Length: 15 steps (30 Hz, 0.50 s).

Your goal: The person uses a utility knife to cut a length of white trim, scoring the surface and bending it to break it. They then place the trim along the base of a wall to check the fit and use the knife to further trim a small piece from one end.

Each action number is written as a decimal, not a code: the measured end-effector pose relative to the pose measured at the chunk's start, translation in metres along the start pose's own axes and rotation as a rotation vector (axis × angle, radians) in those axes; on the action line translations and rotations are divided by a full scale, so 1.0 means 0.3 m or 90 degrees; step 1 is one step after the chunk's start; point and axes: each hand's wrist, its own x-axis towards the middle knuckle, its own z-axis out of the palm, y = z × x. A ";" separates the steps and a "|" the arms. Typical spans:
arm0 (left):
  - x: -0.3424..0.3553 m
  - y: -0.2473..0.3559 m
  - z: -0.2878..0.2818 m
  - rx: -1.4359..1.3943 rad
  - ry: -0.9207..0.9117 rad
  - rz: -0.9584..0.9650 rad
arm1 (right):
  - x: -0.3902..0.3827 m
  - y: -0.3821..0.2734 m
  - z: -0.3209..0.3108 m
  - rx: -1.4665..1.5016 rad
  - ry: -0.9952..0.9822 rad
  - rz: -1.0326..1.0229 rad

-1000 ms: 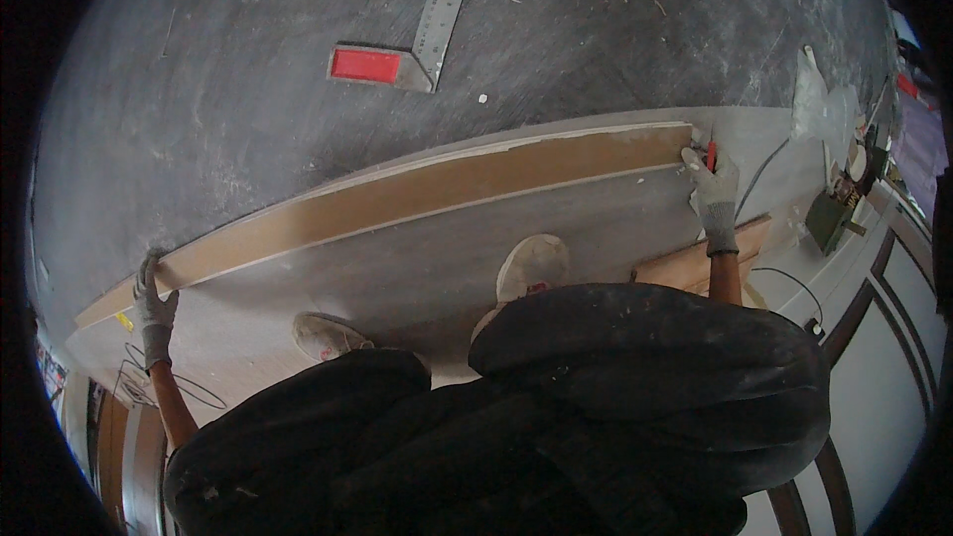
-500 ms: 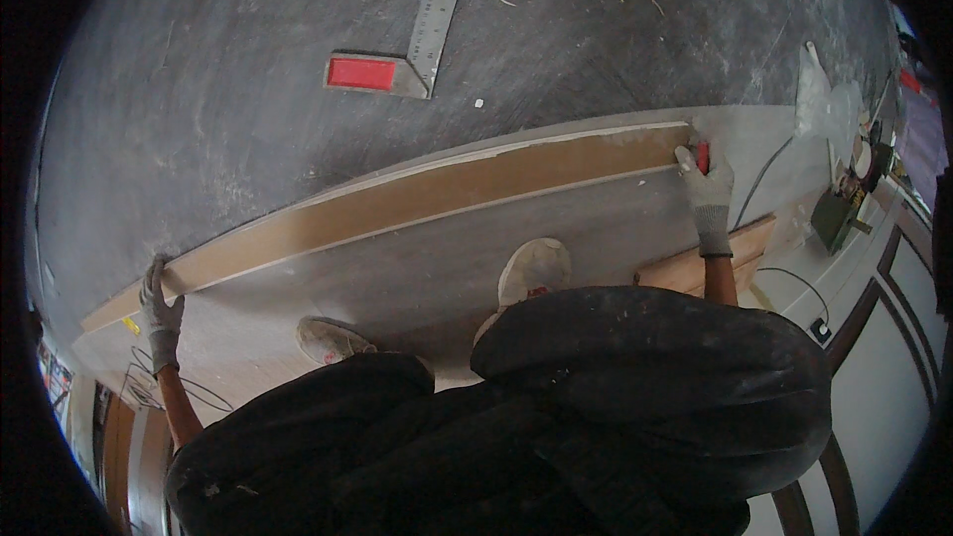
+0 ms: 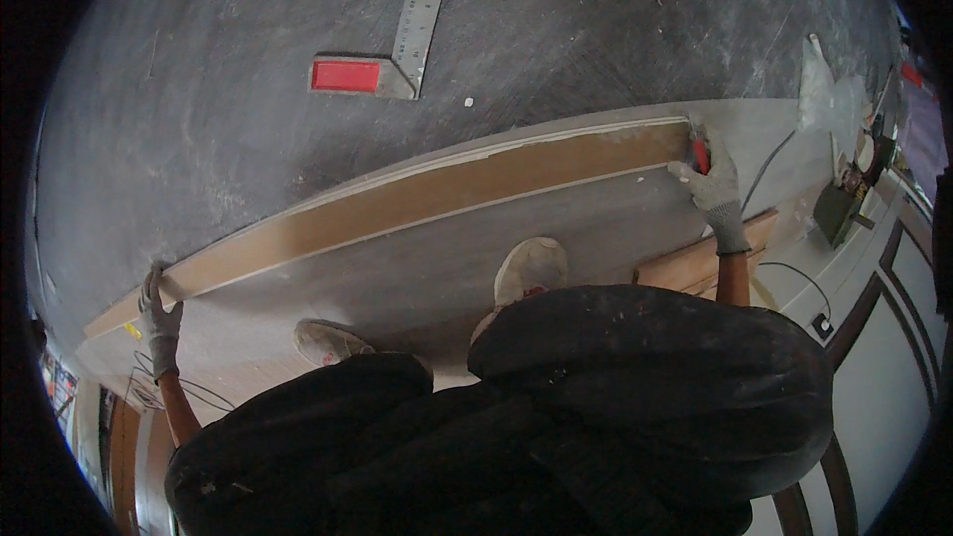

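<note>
Long board: left hand clasping across it; right hand, beside its end, gripping red tool, which might slip should the board shift.

2 gloved hands at long brown board; right holds red tool, perhaps knife.

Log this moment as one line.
left hand: on brown strip | right hand: holds red tool, at strip's right end | square: on dark surface, beyond strip
</note>
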 end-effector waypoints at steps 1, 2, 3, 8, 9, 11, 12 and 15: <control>-0.003 -0.003 -0.004 0.006 -0.002 0.004 | -0.005 -0.021 -0.006 0.010 -0.021 0.063; -0.006 -0.006 -0.009 0.013 -0.004 0.007 | -0.002 -0.022 -0.005 0.005 -0.027 0.068; -0.009 -0.009 -0.012 0.019 -0.006 0.011 | 0.001 -0.023 -0.005 0.000 -0.032 0.071; 0.005 0.038 -0.028 -0.008 -0.012 0.004 | 0.013 -0.012 -0.006 0.009 -0.031 -0.004; 0.009 0.051 -0.028 -0.010 -0.014 0.002 | 0.016 -0.002 -0.009 -0.012 -0.028 -0.015; 0.000 0.017 -0.029 0.014 -0.024 -0.008 | 0.024 0.016 -0.009 -0.048 -0.021 -0.041; -0.003 0.000 -0.027 0.026 -0.029 -0.014 | 0.025 0.025 -0.008 -0.042 -0.012 -0.062; -0.002 -0.011 -0.019 0.020 -0.023 -0.002 | 0.023 0.018 0.003 -0.024 -0.006 -0.083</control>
